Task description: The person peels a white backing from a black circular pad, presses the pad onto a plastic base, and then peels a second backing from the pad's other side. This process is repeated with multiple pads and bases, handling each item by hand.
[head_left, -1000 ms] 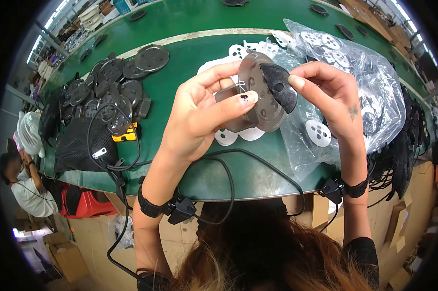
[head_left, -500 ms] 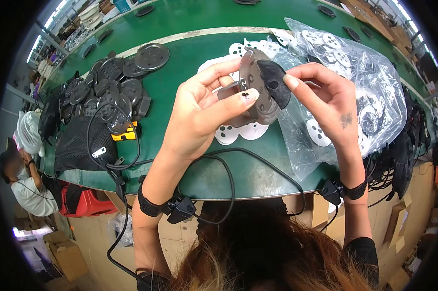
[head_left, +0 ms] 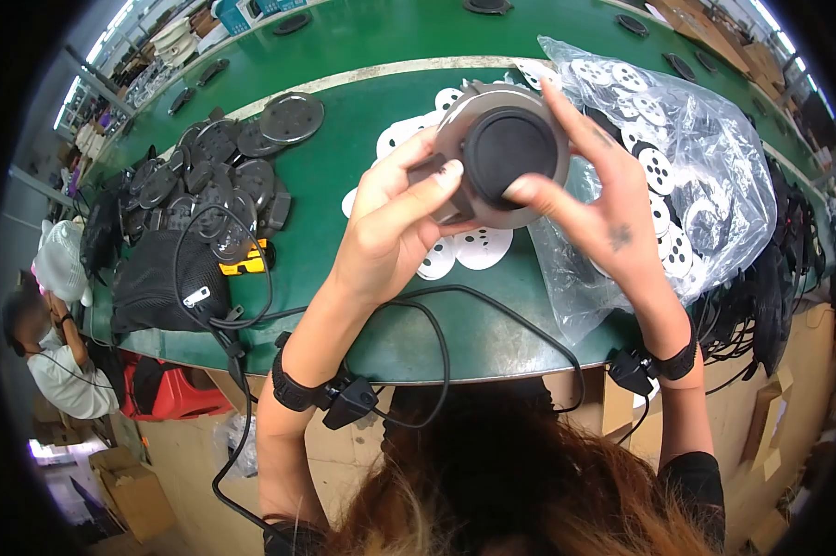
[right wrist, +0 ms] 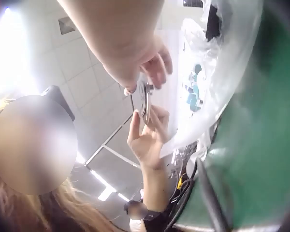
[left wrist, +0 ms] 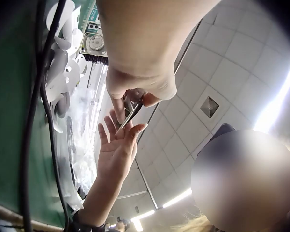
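In the head view my left hand grips a grey, see-through plastic round part by its left side, thumb in front. A smooth black round disc with a raised rim covers the middle of its face. The thumb of my right hand touches the disc's lower edge, while its index finger stretches up along the part's right side. Seen from the left wrist, the right hand's fingers are spread and fairly straight beside the part. The right wrist view shows the part edge-on between both hands.
White sheets with holes lie under the hands. More fill a clear plastic bag at right. Several dark round plastic parts are piled at left, near a black mesh pouch and a yellow object. Black cables cross the green table.
The part has turned so its black round face points at the head camera. The right hand has gone from pinching a folded black piece with a hole to spreading over the part's right side.
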The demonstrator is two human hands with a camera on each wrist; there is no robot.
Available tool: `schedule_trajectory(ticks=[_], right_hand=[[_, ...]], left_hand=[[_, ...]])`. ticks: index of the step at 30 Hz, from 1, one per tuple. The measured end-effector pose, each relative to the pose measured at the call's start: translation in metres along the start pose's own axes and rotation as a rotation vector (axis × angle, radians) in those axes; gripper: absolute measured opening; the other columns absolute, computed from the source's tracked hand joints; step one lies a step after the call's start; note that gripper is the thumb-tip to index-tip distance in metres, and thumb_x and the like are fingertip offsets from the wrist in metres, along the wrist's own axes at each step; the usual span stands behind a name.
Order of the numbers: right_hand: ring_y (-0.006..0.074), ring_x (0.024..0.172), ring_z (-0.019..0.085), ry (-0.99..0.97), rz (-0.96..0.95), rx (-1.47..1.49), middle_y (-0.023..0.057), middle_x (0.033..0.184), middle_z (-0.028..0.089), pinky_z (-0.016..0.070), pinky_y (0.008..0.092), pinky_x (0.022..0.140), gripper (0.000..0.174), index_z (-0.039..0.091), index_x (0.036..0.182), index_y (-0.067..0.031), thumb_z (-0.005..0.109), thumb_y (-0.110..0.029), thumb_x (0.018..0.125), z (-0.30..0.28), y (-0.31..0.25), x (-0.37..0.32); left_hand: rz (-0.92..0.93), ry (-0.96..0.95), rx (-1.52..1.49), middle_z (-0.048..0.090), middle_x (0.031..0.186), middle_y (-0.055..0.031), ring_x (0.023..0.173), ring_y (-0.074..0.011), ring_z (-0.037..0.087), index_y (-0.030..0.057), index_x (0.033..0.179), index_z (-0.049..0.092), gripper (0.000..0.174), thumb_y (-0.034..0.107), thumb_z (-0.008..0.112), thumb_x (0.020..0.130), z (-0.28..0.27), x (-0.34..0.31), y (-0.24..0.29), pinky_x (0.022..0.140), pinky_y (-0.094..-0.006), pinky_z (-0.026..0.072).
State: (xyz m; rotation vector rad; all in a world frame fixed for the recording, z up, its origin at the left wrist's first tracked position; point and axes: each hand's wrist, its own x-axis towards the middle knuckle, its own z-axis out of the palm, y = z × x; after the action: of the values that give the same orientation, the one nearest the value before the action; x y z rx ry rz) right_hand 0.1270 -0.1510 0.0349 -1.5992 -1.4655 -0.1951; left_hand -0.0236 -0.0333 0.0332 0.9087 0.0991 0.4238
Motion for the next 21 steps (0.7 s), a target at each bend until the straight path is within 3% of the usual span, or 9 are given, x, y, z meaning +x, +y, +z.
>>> schedule_trajectory(ticks=[3,9,10,13,15,17,18,19,21], right_hand=[[0.0090,0.062,0.056,-0.119,0.478,0.585,0.0068,0.069,0.061,0.0453,0.0222,0.058,0.036,0.056,0.101,0.0036,0.064,-0.025,0.081,-0.008,-0.003,0.005],[0.0067,0.043,0.049,-0.378,0.696,0.855,0.0026,0.055,0.054,0.0388,0.0185,0.042,0.028,0.055,0.082,0.0015,0.057,-0.026,0.087,-0.012,0.003,0.009],[0.0075,0.040,0.049,-0.415,0.695,0.763,0.0024,0.053,0.053,0.0389,0.0190,0.040,0.030,0.054,0.079,0.0011,0.055,-0.027,0.088,-0.011,-0.001,0.010],[0.0074,0.037,0.050,-0.487,0.700,0.760,0.0050,0.052,0.055,0.0388,0.0185,0.036,0.030,0.054,0.069,0.0010,0.057,-0.024,0.086,-0.012,0.003,0.011],[0.0081,0.035,0.050,-0.523,0.713,0.831,0.0072,0.052,0.056,0.0392,0.0190,0.033,0.029,0.054,0.067,0.0009,0.058,-0.021,0.085,-0.016,0.012,0.012],[0.0084,0.034,0.049,-0.801,0.818,0.704,0.0075,0.050,0.055,0.0384,0.0196,0.031,0.029,0.053,0.063,0.0002,0.058,-0.019,0.084,-0.020,0.016,0.014],[0.0121,0.042,0.057,-0.835,0.873,0.703,0.0110,0.058,0.060,0.0467,0.0204,0.038,0.024,0.056,0.072,0.0025,0.058,-0.018,0.084,-0.019,0.019,0.014],[0.0121,0.042,0.057,-0.831,0.867,0.702,0.0110,0.058,0.060,0.0467,0.0204,0.038,0.024,0.056,0.072,0.0025,0.058,-0.018,0.084,-0.014,0.018,0.013],[0.0185,0.070,0.066,-0.262,0.856,1.107,0.0202,0.083,0.063,0.0548,0.0211,0.057,0.027,0.054,0.095,0.0076,0.055,-0.018,0.086,-0.003,0.014,0.011]], left_hand=[[0.184,0.044,0.269,0.050,0.109,-0.0116,0.096,-0.0157,0.054,-0.0017,0.121,0.037,0.047,0.003,0.059,0.080,-0.006,0.004,-0.006,0.078,-0.0296,0.0495],[0.049,0.057,0.247,0.053,0.103,-0.0127,0.087,-0.0172,0.058,0.0015,0.118,0.037,0.044,0.007,0.059,0.081,-0.007,0.003,-0.003,0.064,-0.0281,0.0540],[0.005,0.031,0.230,0.051,0.108,-0.0114,0.095,-0.0164,0.057,0.0018,0.117,0.039,0.040,0.005,0.056,0.082,-0.009,0.002,-0.002,0.073,-0.0283,0.0542],[-0.085,0.042,0.317,0.050,0.108,-0.0084,0.095,-0.0125,0.054,0.0044,0.118,0.040,0.037,0.008,0.054,0.084,-0.017,0.004,0.001,0.072,-0.0235,0.0517],[0.066,0.018,0.585,0.048,0.106,-0.0097,0.087,-0.0124,0.054,0.0048,0.116,0.043,0.032,0.013,0.052,0.086,-0.044,0.016,0.000,0.069,-0.0228,0.0492],[0.594,0.198,1.445,0.044,0.106,-0.0131,0.079,-0.0150,0.052,0.0036,0.114,0.045,0.030,0.017,0.049,0.087,-0.062,0.020,0.013,0.068,-0.0252,0.0476],[0.576,0.383,1.501,0.040,0.110,-0.0169,0.075,-0.0177,0.052,0.0036,0.116,0.045,0.033,0.017,0.050,0.086,-0.069,0.023,0.018,0.069,-0.0281,0.0475],[0.608,0.513,1.615,0.040,0.113,-0.0182,0.073,-0.0173,0.053,0.0043,0.119,0.044,0.038,0.019,0.053,0.085,-0.090,0.024,0.021,0.071,-0.0278,0.0475],[0.247,0.757,1.433,0.035,0.118,-0.0276,0.072,-0.0200,0.058,0.0038,0.123,0.040,0.050,0.021,0.058,0.080,-0.117,0.021,0.031,0.062,-0.0287,0.0521]])
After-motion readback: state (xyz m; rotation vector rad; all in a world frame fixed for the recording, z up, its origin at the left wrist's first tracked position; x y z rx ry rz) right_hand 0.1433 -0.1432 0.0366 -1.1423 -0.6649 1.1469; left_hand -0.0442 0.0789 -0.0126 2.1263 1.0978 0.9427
